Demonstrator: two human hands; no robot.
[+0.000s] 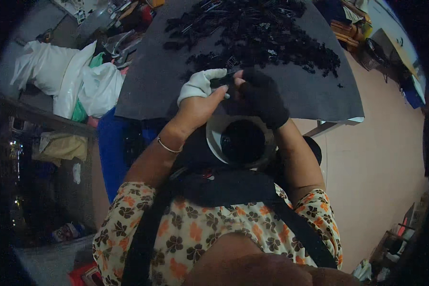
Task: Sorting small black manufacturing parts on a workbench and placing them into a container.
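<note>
My left hand (203, 90), in a white glove that leaves some fingertips bare, is closed at the near part of the table. Close on its right is my right hand (262, 95), in a black fingerless glove, its thumb and fingers pinched together. Between the two sets of fingertips is a small dark piece (229, 78), too dim to name. Just beyond the hands lies a wide heap of small black parts (252, 38), spread over the dark grey cloth (148, 81). Below my hands, at my lap, stands a white bucket (214, 140) with dark contents.
White plastic sacks (90, 86) are piled left of the table. A blue chair or bin (110, 157) stands near my left elbow. The table's corner (355, 120) juts out at right above the pale floor (367, 167). Baskets and a wooden rack (344, 33) stand at far right.
</note>
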